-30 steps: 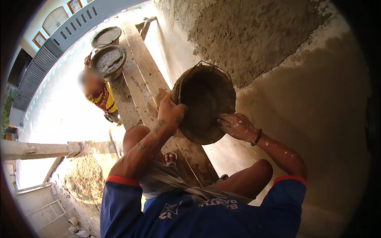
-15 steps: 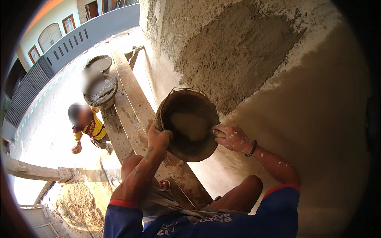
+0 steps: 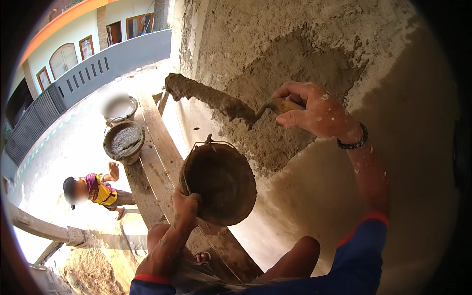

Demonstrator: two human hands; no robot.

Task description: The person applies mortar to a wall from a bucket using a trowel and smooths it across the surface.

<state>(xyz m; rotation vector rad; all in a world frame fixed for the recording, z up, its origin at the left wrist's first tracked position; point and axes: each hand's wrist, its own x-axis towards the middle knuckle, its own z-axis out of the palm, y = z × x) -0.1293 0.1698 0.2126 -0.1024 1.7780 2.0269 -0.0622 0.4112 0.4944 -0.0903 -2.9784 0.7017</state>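
Observation:
My left hand (image 3: 185, 209) grips the near left rim of a dark, mortar-stained bucket (image 3: 223, 184), tilted so that its inside faces me. Its wire handle lies over the far rim. A trowel (image 3: 286, 106) is held by its handle in my right hand (image 3: 319, 112), above and to the right of the bucket. Wet grey mortar (image 3: 209, 98) coats its long blade, which points left across the front of the wall (image 3: 314, 29). On that wall a rough, darker patch of wet mortar (image 3: 270, 140) spreads behind the trowel and right hand.
I am on wooden planks (image 3: 160, 142) beside the wall. Two more buckets stand at the planks' far left edge, the nearer bucket (image 3: 125, 142) filled with mortar. Below left, a person in a yellow shirt (image 3: 101, 189) is near a sand pile (image 3: 91, 270). A wooden beam (image 3: 39, 223) crosses there.
My right hand has lifted the trowel out of the bucket, up toward the wall, with mortar on it. The bucket has shifted left and nearer. The person below has moved.

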